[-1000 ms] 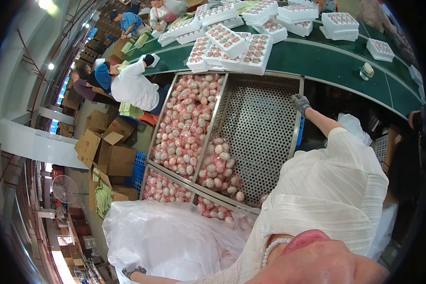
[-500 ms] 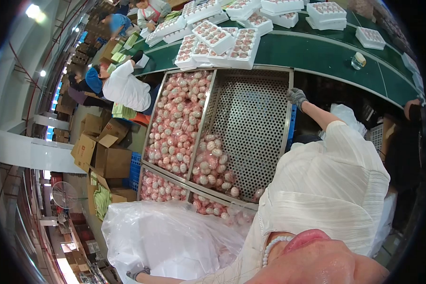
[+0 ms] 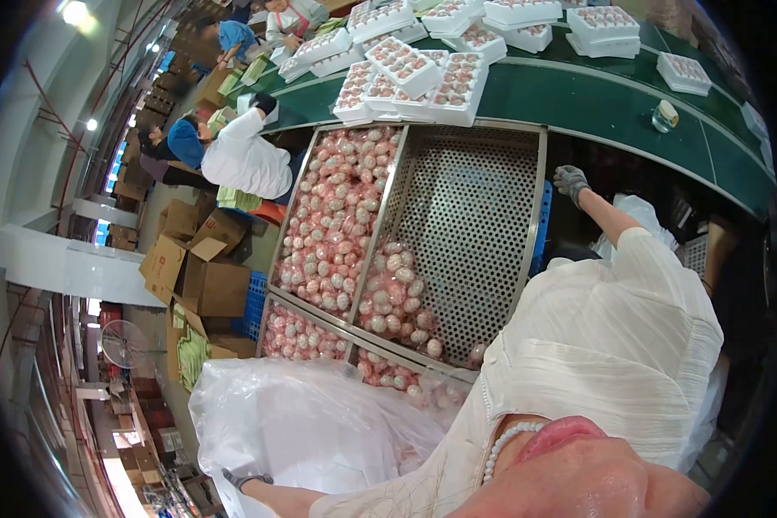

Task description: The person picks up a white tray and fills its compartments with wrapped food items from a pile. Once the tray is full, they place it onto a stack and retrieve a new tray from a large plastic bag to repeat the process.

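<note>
My right hand (image 3: 570, 183), in a grey glove, is raised just off the right rim of a perforated metal bin (image 3: 470, 198). Its fingers look loosely bent and apart, with nothing visible in them. At the lower left, my left hand (image 3: 247, 480), in a dark grey glove, is at the edge of a large clear plastic bag (image 3: 302, 423) and appears to grip it; the fingers are partly hidden. The bag lies over the near end of the bin. Pink-and-white wrapped balls (image 3: 328, 224) fill the left compartment, and more balls (image 3: 395, 298) are heaped in the right compartment's lower left corner.
A green conveyor belt (image 3: 578, 104) runs behind the bin, carrying stacked white foam trays (image 3: 406, 67) of balls and a small jar (image 3: 664, 116). A co-worker in white (image 3: 243, 160) works at the left, beside cardboard boxes (image 3: 216, 281) and a blue crate (image 3: 252, 306).
My right hand has let go of the bin's rim and moved away to the right. My left hand has shifted slightly upward beside the bag. My view has tilted a little.
</note>
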Motion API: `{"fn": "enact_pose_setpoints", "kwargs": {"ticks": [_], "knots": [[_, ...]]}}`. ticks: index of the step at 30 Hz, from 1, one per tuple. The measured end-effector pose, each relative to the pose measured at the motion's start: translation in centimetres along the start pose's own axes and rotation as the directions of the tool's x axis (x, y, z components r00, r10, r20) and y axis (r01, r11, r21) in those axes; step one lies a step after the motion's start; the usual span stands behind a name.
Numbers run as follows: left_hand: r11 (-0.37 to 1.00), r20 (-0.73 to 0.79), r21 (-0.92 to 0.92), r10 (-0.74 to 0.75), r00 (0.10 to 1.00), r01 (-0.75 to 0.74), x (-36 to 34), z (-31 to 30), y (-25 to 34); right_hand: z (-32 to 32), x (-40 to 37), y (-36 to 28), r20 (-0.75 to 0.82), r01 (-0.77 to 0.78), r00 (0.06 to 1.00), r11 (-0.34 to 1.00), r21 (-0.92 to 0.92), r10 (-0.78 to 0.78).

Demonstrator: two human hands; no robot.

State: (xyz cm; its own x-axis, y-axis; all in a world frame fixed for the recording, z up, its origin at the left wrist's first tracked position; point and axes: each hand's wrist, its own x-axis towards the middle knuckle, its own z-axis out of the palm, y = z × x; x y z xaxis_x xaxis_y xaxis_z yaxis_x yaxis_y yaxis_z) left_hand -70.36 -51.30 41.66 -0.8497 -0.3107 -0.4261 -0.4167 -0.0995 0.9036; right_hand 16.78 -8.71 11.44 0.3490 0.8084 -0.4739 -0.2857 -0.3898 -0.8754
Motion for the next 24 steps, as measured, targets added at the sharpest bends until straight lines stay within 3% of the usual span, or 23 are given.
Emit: {"fn": "enact_pose_setpoints", "kwargs": {"ticks": [11,24], "knots": [[0.995,-0.093,-0.086,-0.058,0.994,0.05,0.6,-3.8,0.3,0.6,-0.4,0.4,-0.032,-0.015,0.999,1.0,0.011,0.015],[0.985,-0.133,-0.139,-0.123,0.984,0.104,0.4,-4.0,1.3,1.2,0.4,1.1,-0.052,-0.058,0.997,0.998,0.018,0.059]]}}
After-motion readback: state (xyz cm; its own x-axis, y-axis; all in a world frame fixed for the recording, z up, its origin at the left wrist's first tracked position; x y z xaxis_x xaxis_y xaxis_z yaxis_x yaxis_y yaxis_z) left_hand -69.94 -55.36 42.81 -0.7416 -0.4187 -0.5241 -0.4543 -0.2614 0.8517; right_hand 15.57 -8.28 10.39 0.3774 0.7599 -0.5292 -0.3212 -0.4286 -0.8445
